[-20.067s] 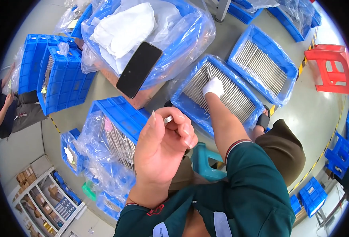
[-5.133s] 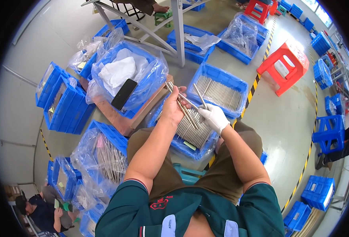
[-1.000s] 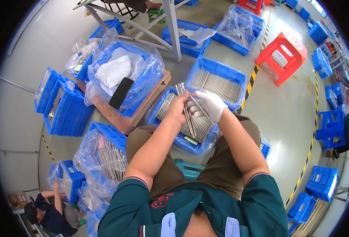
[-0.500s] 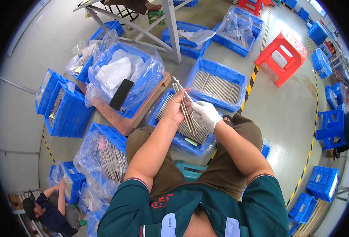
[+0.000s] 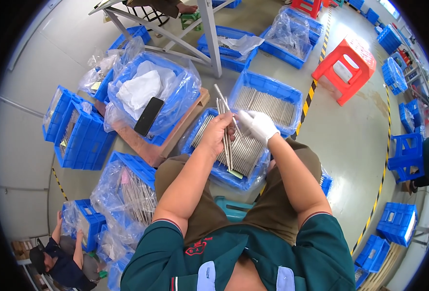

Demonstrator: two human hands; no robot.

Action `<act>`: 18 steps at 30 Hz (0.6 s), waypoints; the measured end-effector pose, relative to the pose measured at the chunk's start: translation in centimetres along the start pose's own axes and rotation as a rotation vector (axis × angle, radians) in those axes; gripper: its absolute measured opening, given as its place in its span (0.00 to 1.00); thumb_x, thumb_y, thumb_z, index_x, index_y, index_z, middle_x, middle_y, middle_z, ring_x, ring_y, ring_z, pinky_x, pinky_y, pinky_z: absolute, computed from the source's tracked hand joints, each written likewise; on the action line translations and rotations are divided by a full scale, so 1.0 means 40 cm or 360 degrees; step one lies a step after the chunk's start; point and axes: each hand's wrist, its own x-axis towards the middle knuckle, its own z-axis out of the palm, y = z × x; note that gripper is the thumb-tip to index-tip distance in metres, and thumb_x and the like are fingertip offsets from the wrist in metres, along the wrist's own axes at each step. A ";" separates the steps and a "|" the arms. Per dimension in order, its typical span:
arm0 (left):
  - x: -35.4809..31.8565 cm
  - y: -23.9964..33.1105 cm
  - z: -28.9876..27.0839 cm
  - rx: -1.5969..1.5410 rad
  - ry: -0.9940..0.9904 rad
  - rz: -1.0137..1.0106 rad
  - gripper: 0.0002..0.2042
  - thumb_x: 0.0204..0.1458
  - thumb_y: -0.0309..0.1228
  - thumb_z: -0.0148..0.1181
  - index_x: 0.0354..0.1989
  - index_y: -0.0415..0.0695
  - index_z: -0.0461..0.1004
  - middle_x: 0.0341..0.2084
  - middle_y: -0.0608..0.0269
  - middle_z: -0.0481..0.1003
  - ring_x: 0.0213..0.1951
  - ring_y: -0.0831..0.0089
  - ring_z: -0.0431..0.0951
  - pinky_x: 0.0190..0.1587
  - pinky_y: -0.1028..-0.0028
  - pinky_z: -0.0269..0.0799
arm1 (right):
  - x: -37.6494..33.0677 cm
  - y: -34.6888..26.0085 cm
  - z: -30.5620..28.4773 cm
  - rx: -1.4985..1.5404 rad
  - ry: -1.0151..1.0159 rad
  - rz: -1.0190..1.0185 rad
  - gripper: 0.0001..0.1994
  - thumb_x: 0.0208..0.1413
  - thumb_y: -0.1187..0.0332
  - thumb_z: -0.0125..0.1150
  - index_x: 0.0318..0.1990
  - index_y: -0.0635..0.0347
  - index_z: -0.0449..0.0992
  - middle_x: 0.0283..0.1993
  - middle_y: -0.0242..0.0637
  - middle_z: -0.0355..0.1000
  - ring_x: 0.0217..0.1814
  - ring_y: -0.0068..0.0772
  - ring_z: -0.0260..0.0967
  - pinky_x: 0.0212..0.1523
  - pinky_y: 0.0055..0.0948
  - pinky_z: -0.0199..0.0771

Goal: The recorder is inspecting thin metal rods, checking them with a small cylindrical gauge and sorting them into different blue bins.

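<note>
My bare left hand (image 5: 217, 132) grips a bundle of thin metal rods (image 5: 225, 143) that hang down over a blue crate (image 5: 200, 130) lined with plastic and filled with more rods. My right hand (image 5: 258, 125), in a white glove, pinches a single rod (image 5: 222, 97) that sticks up and to the left from the bundle. Both hands meet above my knees. A second blue crate of rods (image 5: 264, 102) lies just beyond the right hand.
A black phone (image 5: 149, 115) lies on a plastic-lined blue crate (image 5: 151, 94) on a wooden pallet (image 5: 151, 154). More blue crates stand at left and right. A red stool (image 5: 351, 65), a metal table leg (image 5: 213, 36), and a crouching person (image 5: 61, 259) at lower left are nearby.
The hands stay together over the crate. The gloved right hand has drawn one rod up and out of the bundle held in the left hand.
</note>
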 end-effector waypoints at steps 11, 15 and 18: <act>-0.041 -0.032 0.018 0.0343 -0.0347 -0.0292 0.11 0.56 0.38 0.53 0.33 0.43 0.73 0.22 0.71 0.71 0.21 0.83 0.68 0.23 0.79 0.70 | 0.045 0.010 -0.032 0.1053 0.0221 0.0867 0.18 0.53 0.53 0.55 0.27 0.62 0.73 0.19 0.31 0.64 0.20 0.24 0.58 0.24 0.24 0.59; -0.065 -0.064 0.040 0.0100 -0.0470 -0.0576 0.12 0.56 0.38 0.53 0.34 0.40 0.72 0.26 0.67 0.69 0.24 0.78 0.68 0.24 0.78 0.68 | 0.080 0.119 -0.087 0.0906 0.0905 0.0819 0.15 0.51 0.57 0.55 0.22 0.59 0.71 0.19 0.29 0.62 0.20 0.22 0.56 0.22 0.24 0.55; -0.073 -0.056 0.025 -0.0064 -0.0579 -0.0538 0.12 0.56 0.39 0.53 0.34 0.40 0.71 0.27 0.66 0.69 0.27 0.77 0.68 0.27 0.75 0.69 | 0.074 0.140 -0.141 0.1234 0.1032 0.0795 0.16 0.53 0.57 0.55 0.22 0.59 0.71 0.17 0.29 0.60 0.17 0.23 0.53 0.20 0.24 0.53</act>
